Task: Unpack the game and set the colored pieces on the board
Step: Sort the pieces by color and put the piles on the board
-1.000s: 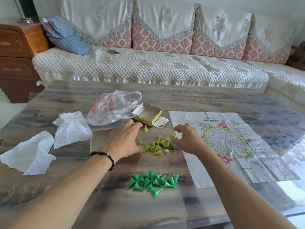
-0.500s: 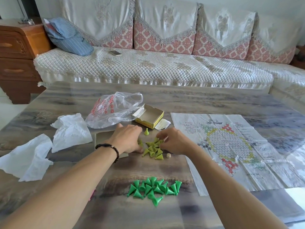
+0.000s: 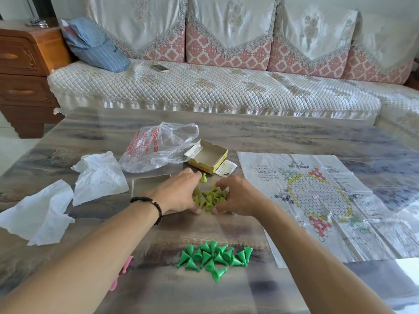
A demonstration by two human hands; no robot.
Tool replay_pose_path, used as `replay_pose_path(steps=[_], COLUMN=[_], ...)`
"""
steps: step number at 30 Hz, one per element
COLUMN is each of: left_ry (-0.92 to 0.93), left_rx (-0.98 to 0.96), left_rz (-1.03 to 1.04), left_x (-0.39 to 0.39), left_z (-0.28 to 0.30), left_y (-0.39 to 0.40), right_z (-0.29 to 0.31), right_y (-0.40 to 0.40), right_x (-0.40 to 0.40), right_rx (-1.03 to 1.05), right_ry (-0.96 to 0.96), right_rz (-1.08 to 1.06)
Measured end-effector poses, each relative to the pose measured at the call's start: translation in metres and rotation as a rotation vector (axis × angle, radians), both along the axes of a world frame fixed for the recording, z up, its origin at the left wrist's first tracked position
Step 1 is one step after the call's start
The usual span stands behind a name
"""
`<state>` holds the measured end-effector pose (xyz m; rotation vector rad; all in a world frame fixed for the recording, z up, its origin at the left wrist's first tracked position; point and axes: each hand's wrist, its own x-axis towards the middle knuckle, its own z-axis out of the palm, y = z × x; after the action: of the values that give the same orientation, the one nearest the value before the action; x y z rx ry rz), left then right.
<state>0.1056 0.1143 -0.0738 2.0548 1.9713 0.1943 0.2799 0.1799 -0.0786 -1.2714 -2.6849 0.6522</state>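
A heap of yellow-green cone pieces lies on the table, cupped between my two hands. My left hand rests against its left side, fingers apart. My right hand curls around its right side, fingertips touching the pieces. One yellow-green piece stands apart just behind the heap. Closer to me lies a pile of bright green cone pieces. The paper game board, printed with a hexagon grid and coloured corners, is spread flat to the right with no pieces on it. The open yellow game box sits behind the heap.
A clear plastic bag with red print lies left of the box. Two crumpled white papers are at the left. A pink object peeks out under my left forearm. A sofa runs behind the table.
Both hands have moved toward each other, pushing the scattered yellow-green pieces into a tighter heap. The right hand came left from near the board edge.
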Motion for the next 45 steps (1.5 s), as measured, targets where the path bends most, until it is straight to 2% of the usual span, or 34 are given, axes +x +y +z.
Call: replay_pose_path(steps=[5,13,23,26,33,39,45], left_ry=[-0.066,-0.026,-0.089,-0.097,-0.104,-0.109,-0.133], left_rx=[0.025,-0.114,0.018,0.117,0.280,0.295,0.188], left_rz=[0.031,-0.014,0.016,0.012,0.055,0.162,0.219], left_x=[-0.001,-0.014,-0.018,-0.020,-0.035,-0.065,-0.083], left_z=[-0.002,0.001,-0.001,0.008,0.016,-0.002,-0.022], left_y=[0.012,0.025,0.015,-0.004,-0.078,-0.159,-0.218], right_z=[-0.002,0.004,0.005,0.012,0.022,0.012,-0.004], right_y=[0.010,0.017,0.011,0.001,-0.053,-0.106,-0.148], right_x=[-0.014,0.000,-0.010,-0.005,-0.016,-0.043,-0.069], right_rx=[-0.018,-0.050,-0.063,0.010,0.137,0.190,0.144], right_ry=[0.058,0.003,0.079,0.055,0.145,0.194,0.171], right_rz=[-0.054,0.000,-0.023,-0.003,0.053,0.162,0.270])
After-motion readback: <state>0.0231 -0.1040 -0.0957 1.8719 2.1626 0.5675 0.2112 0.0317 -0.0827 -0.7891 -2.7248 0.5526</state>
